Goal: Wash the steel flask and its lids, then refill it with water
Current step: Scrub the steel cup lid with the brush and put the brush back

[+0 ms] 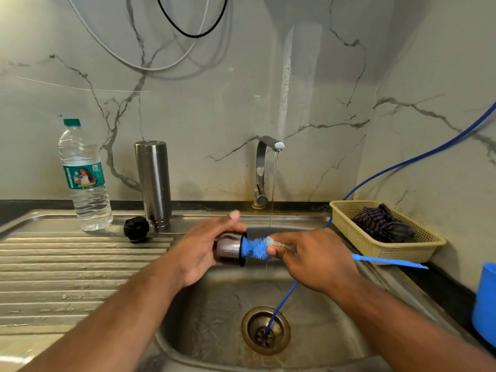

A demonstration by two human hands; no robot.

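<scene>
Okay, from the left: the plastic water bottle (84,178) and the steel flask (153,183) stand upright on the drainboard (67,264), away from the bowl. The black inner stopper (136,229) sits just in front of the flask. None of that needs touching for this step.

Your left hand (204,251) is wrapped round the steel cup lid (228,248), held on its side over the sink (209,331) with the mouth pointing right. The blue bottle brush (255,248) has its bristles partly in that mouth. Your right hand (316,257) pinches it right at the bristle end, with the long handle sticking out towards the basket (375,245).

That short grip looks good for control. Twist the brush one way and turn the lid the other, so the bristles sweep the whole inner wall and the bottom corner. The tap (261,170) drops its thin stream around the outer end of the bristles, not into the lid, so tip the mouth under it to flush. The blue hose (281,304) into the drain looks easy to snag.
</scene>
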